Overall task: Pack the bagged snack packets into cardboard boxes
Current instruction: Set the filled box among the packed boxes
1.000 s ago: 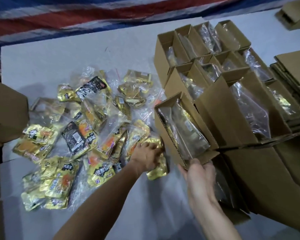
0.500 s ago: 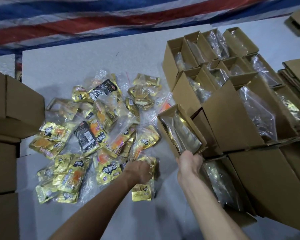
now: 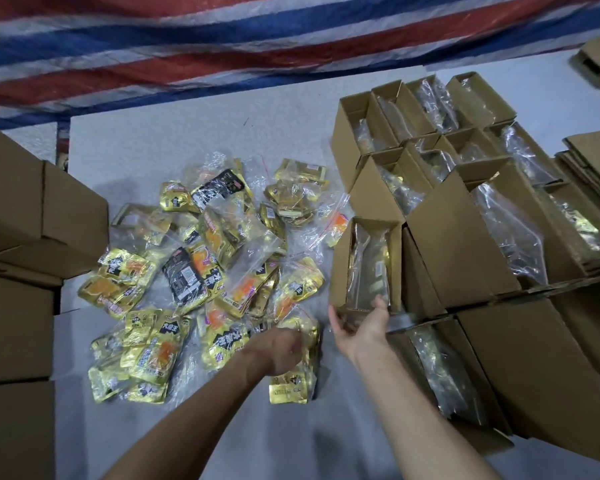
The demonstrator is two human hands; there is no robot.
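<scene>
Another bag leaves the pile, and the box beside it already has one.

Head camera: the left hand [image 3: 284, 351] has its fingers curled round a clear bag of gold snack packets [image 3: 293, 382], at 6 o'clock of the pile of bags [image 3: 201, 282]. A moment ago this bag lay at the pile's edge; now it is nearer the person. The right hand [image 3: 362, 323] grips the near end of an open cardboard box [image 3: 340, 271], at 3 o'clock of the pile, thumb on one side, fingers on the other. The box was tipped before; now it sits straighter, with a bag inside. I think the new bag needs another box.
</scene>
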